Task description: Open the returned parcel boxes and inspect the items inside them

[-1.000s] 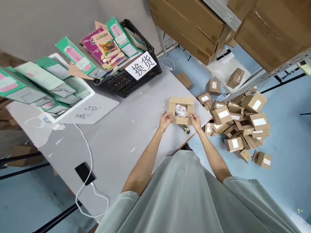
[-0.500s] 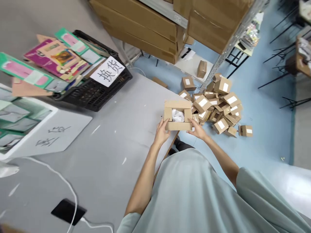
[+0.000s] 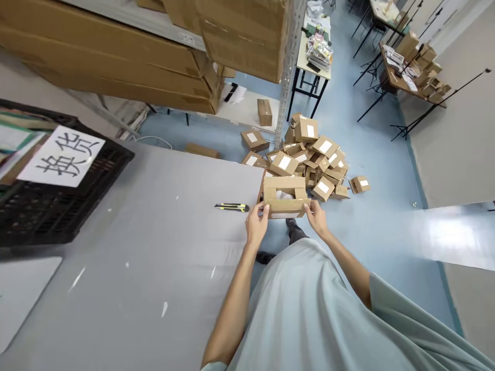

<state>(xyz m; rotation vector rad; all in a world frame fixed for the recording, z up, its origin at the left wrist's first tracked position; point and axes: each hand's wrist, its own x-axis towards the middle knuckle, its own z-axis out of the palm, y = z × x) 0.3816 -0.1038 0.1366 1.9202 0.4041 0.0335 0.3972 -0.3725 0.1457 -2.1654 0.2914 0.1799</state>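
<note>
Between my two hands is a small brown cardboard box (image 3: 286,207), its top flaps partly folded so a gap shows in the middle. Something white, too hidden to name, lies inside that gap. My left hand (image 3: 257,222) grips the box's left end, and my right hand (image 3: 316,217) grips its right end. The box is held up beyond the grey table's edge, above the floor. A yellow and black box cutter (image 3: 232,207) lies on the grey table (image 3: 154,247), just left of my left hand.
A heap of small labelled cardboard boxes (image 3: 305,149) covers the floor ahead. A metal shelf (image 3: 284,77) with large cartons stands behind it. On the table's left sits a black crate (image 3: 77,201) bearing a paper sign (image 3: 64,156). Other tables (image 3: 413,77) stand farther right.
My view has swung to the right, toward the floor heap. The box has tilted, showing more of its near side, with both hands still on it. The box cutter has become visible.
</note>
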